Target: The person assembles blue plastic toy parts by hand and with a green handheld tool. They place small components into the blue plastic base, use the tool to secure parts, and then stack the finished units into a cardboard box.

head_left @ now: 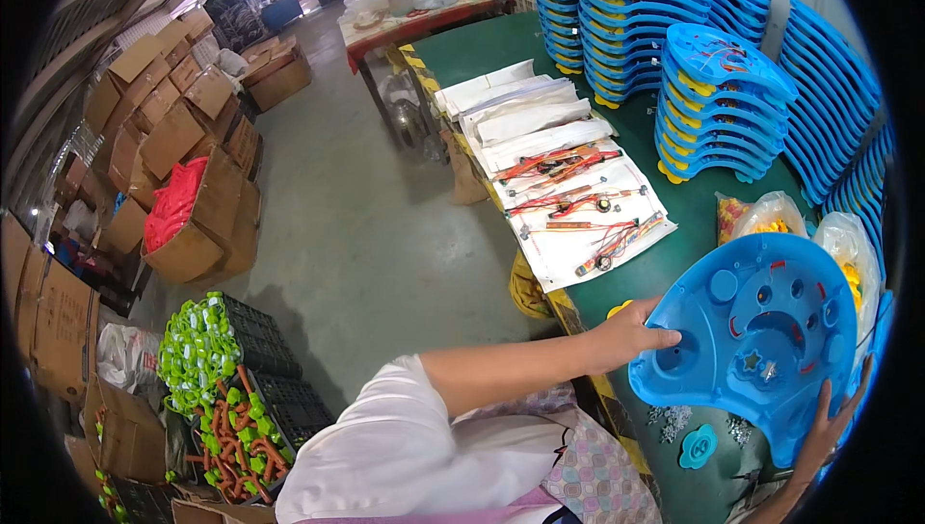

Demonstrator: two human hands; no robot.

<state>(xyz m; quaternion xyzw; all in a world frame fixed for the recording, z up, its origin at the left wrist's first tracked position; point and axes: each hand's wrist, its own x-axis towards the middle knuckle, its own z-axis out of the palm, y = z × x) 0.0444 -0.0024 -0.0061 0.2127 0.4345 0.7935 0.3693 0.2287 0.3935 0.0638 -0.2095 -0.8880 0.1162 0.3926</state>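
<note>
Both my hands hold a curved blue plastic shell (pixel 746 329), its hollow side facing up. Round recesses, holes and a star-shaped cut-out mark its inside, with short red pieces here and there. My left hand (pixel 624 336) pinches its left edge, thumb on the inner face. At the lower right edge my right hand (pixel 822 428) grips the rim, its fingers partly hidden. Below the shell, a small turquoise plastic part (pixel 699 446) lies beside heaps of small silvery pieces (pixel 670 421) on the green table (pixel 631 129).
White sheets with red-wired electronic assemblies (pixel 590 221) lie left of the shell. Tall stacks of blue shells (pixel 647 13) and a shorter stack (pixel 718 119) stand behind. Bags of yellow parts (pixel 853 259) sit at right. Crates of green parts (pixel 199 351) and cardboard boxes (pixel 207 211) line the left.
</note>
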